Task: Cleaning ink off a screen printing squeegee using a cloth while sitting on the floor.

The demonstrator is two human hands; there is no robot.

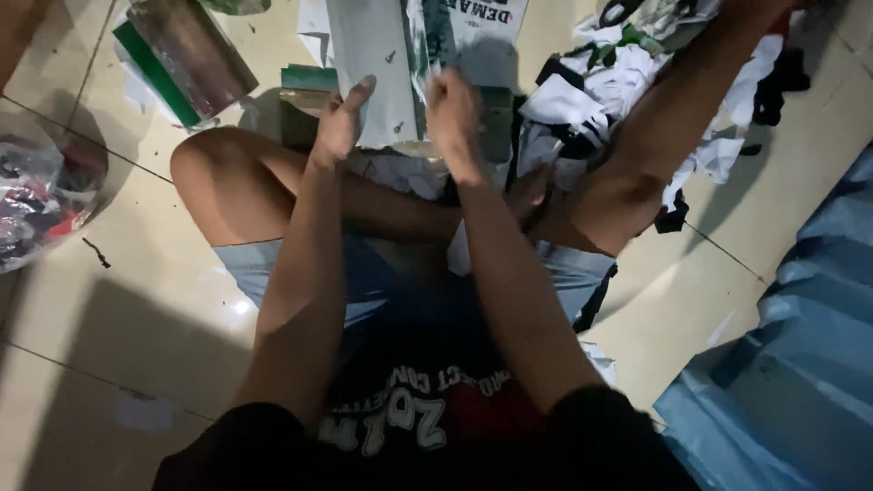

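- Sleeve: a flat white plastic packing sleeve with a clear part and some green, held upright over the person's crossed legs, just ahead of the knees, so both hands can work on it at once.
- Left hand: open, fingers spread, palm pressed flat against the sleeve's left edge, likely to steady it.
- Right hand: clenched on the sleeve's right side, where the clear film bunches; I judge it grips that film, though blur hides the fingertips.
- Look: smooth, glossy, stiff enough to stand, with a few small dark marks on the white face and dark print on a white panel near the top.
- Clothes pile: black and white garments heaped just right of the sleeve, within reach.
- Bag: clear, stuffed, on the floor tiles at far left.
- Foil pack: green-edged, lying well left of the sleeve.
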